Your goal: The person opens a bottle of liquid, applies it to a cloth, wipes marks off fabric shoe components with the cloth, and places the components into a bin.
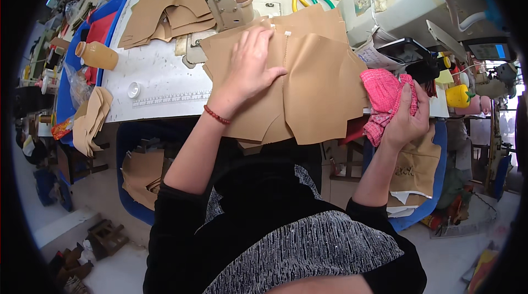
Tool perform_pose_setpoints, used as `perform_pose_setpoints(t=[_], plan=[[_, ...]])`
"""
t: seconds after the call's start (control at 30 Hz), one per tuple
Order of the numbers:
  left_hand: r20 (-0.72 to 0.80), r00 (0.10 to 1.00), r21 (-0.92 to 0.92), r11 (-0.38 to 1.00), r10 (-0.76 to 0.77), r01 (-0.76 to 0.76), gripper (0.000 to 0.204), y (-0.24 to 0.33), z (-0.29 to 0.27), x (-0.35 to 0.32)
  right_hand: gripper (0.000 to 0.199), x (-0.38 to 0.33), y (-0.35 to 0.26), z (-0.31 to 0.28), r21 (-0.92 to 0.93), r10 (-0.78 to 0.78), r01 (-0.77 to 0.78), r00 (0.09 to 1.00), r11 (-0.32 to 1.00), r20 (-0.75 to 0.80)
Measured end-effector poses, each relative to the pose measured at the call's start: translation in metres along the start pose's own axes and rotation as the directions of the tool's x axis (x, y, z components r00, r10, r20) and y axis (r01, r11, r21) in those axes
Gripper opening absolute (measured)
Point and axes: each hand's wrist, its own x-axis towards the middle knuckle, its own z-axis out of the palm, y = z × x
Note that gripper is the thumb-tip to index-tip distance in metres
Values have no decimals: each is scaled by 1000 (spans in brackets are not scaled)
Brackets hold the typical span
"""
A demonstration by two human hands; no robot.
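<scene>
Tan leather-like cut pieces [316, 88] lie in a stack on the table's front edge, overhanging it a little. A stitched seam runs down the top piece, with a small white tab at its far end. My left hand [250, 66] rests flat on the stack left of that seam, fingers stretched and thumb out to the side. Just beyond its fingertips stands the metal head of a sewing machine [234, 0]; its needle area is hidden. To the right of the stack, my right hand [410, 115] grips a crumpled pink checked cloth [382, 93].
More tan pieces [165, 11] are piled at the back left. A glue-coloured jar [98, 56], a white cap [133, 90] and a printed ruler scale [171, 99] are on the left. Scissors [313, 0] lie behind. Blue bins [437, 170] flank my lap.
</scene>
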Motion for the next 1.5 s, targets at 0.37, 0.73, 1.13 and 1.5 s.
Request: perform_pose_setpoints(t=[0.37,0.73,1.13,1.5], plan=[[-44,876,399,812,480,-425,9,35,7,-18,17,-1,2,1,20,7,-7,1000,1000,9],[34,998,374,925,51,-60,22,36,9,-11,15,1,4,3,-4,14,-14,1000,1000,-1],[-154,961,434,889,231,-144,5,16,14,-2,14,-1,1,-1,-26,32,-32,999,999,-14],[-178,864,403,835,472,-373,9,59,5,-41,14,0,7,-1,-51,4,-3,1000,999,18]])
